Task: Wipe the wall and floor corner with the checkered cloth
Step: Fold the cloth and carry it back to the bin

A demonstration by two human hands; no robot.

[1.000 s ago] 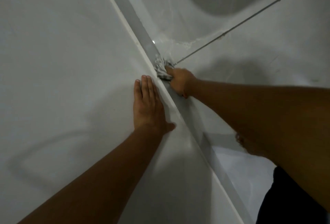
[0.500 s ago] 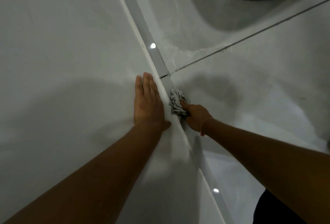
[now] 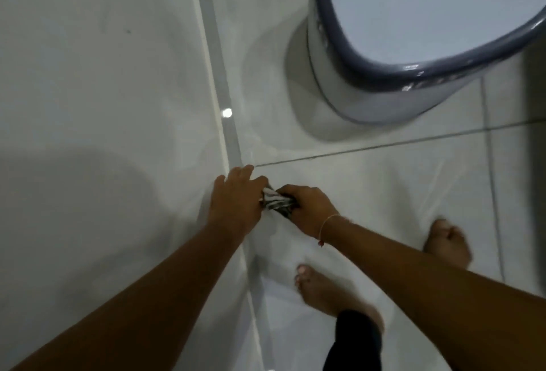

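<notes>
The checkered cloth point(image 3: 276, 202), grey and white and bunched up, is held between both hands just right of the grey strip point(image 3: 229, 134) where the white wall point(image 3: 103, 89) meets the tiled floor point(image 3: 384, 187). My right hand point(image 3: 307, 208) grips it from the right, fingers closed around it. My left hand point(image 3: 236, 202) has come off the wall and touches the cloth's left end, fingers curled over it. Most of the cloth is hidden by the two hands.
A white plastic stool with a dark blue-grey rim point(image 3: 413, 39) stands on the floor at the upper right. My bare feet point(image 3: 328, 291) point(image 3: 446, 240) are on the tiles below the hands. Dark grout lines point(image 3: 384, 146) cross the floor.
The right hand drew the cloth back along the corner toward me and off the strip. The left hand left the wall and joined it on the cloth. The view pulled back, showing the stool and feet.
</notes>
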